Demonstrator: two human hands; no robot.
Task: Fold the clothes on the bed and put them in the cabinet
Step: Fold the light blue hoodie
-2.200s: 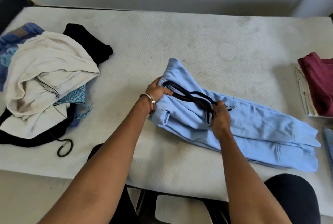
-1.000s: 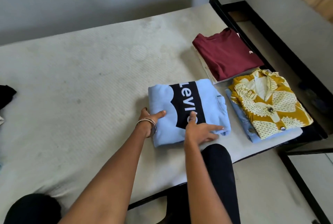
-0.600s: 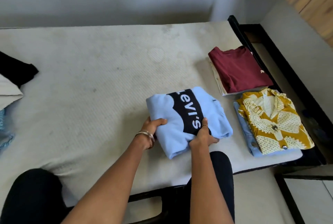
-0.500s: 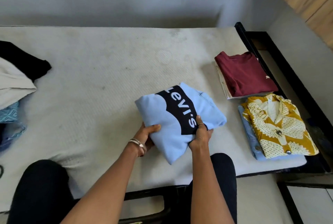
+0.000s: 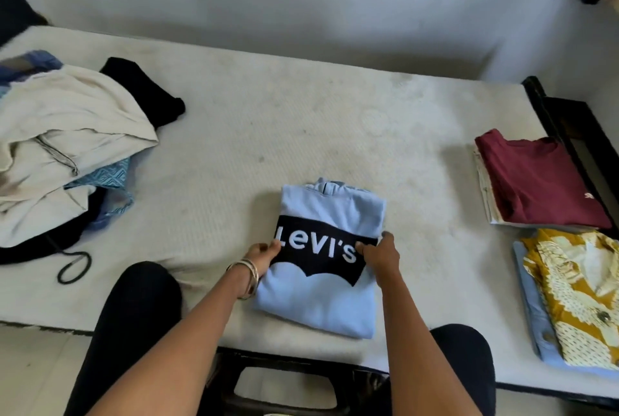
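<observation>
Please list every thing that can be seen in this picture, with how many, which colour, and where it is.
hoodie: one, light blue with a black Levi's panel, folded, on the near middle of the mattress.
maroon shirt: one, dark red, folded, at the right on a folded cream garment.
patterned shirt: one, mustard and cream, folded, near right, on a folded light blue garment.
unfolded pile: one heap, cream, black and blue pieces, far left.
mattress: one, off-white, under everything.
bed frame: one, black, right edge.
left hand: one, with bangles, holds the hoodie's left edge.
right hand: one, holds its right edge.
</observation>
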